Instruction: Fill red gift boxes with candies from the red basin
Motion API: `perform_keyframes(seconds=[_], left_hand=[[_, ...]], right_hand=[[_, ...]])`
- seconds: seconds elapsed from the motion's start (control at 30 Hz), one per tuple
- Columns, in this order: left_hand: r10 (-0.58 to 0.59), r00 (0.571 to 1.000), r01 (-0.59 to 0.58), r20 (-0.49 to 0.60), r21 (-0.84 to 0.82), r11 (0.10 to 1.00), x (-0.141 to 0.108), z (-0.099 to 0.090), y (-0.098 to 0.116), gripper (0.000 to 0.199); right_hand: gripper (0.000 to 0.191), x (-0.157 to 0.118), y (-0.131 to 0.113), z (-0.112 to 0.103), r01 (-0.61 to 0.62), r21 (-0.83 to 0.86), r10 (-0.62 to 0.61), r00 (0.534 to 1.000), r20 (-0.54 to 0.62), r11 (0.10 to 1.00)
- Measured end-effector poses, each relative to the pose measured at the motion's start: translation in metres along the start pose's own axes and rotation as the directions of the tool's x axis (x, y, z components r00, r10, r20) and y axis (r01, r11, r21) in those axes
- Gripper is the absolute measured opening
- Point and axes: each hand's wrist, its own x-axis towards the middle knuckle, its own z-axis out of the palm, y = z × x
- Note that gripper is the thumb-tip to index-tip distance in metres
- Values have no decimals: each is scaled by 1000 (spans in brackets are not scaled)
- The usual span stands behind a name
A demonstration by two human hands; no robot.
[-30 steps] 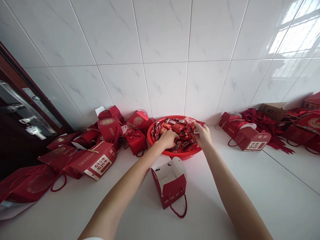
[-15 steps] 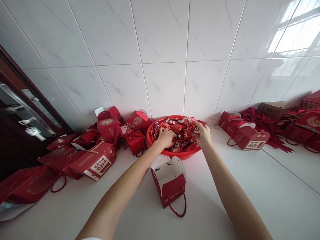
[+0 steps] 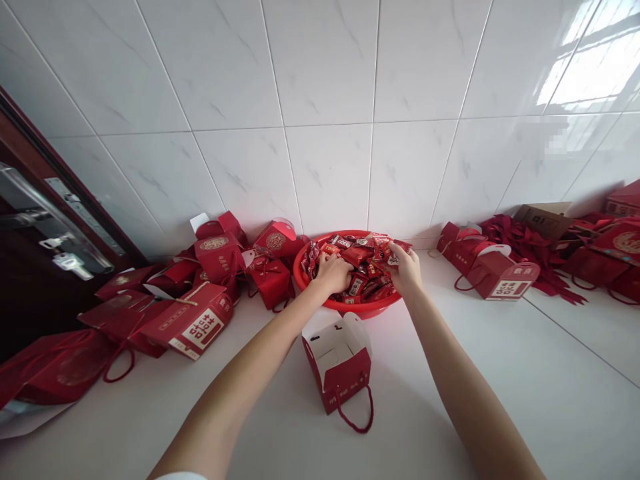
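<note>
A red plastic basin (image 3: pixel 367 311) full of red-wrapped candies (image 3: pixel 359 256) stands against the wall. My left hand (image 3: pixel 333 272) reaches into its left side, fingers curled down among the sweets; the fingertips and whatever they grip are hidden. At the basin's right rim, my right hand (image 3: pixel 406 267) is closed on a wrapped candy (image 3: pixel 393 259), pinched between thumb and fingers. In front of the basin, between my forearms, an open red gift box (image 3: pixel 345 380) sits upright. Its white inside looks bare, and its cord handle hangs toward me.
Several red gift boxes (image 3: pixel 200 327) are heaped on the left, near a dark door with keys (image 3: pixel 73 263) in its lock. More boxes (image 3: pixel 505 277) and dark red ribbons (image 3: pixel 515 243) lie on the right. A white tiled wall (image 3: pixel 330 167) closes off the back of the white counter (image 3: pixel 400 413).
My left hand has shifted slightly and curled more among the candies, and a candy beside it has turned. My right hand stays nearly still. The box has not moved.
</note>
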Motion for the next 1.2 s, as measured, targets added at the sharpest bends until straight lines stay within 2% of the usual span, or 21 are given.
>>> perform_keyframes(seconds=[0.2, 0.37, 0.63, 0.77, 0.9, 1.07, 1.13, 1.2], left_hand=[[-75, 986, 49, -147, -173, 984, 0, -3, -2, 23], [-184, 952, 68, -244, -420, 905, 4, -5, -9, 31], [-271, 924, -50, -270, -787, 614, 5, -3, -17, 31], [-266, 934, -97, -237, -888, 449, 0, -7, -16, 28], [-263, 938, -129, -224, -934, 334, -22, -14, -15, 35], [-254, 951, -131, -176, -974, 185, -71, -24, -15, 34], [-246, 958, -107, -144, -981, 160, -90, -28, -14, 30], [-261, 956, -84, -133, -978, 189, -106, -32, -13, 28]], right_hand=[[32, 0, 0, 1, 6, -15, -6, 1000, 17, 1000], [31, -3, -3, 3, -27, 15, 27, 1000, 0, 1000], [27, -2, -1, 0, -47, -23, 50, 991, 124, 999], [28, -5, -1, -1, -53, -50, 61, 984, 168, 997], [28, -7, -3, -1, -43, -68, 56, 977, 204, 997], [27, -9, -3, -1, -31, -73, 48, 969, 241, 997], [28, -10, -3, -1, -18, -89, 41, 965, 257, 996], [30, -11, -2, 0, 8, -111, 22, 964, 267, 994]])
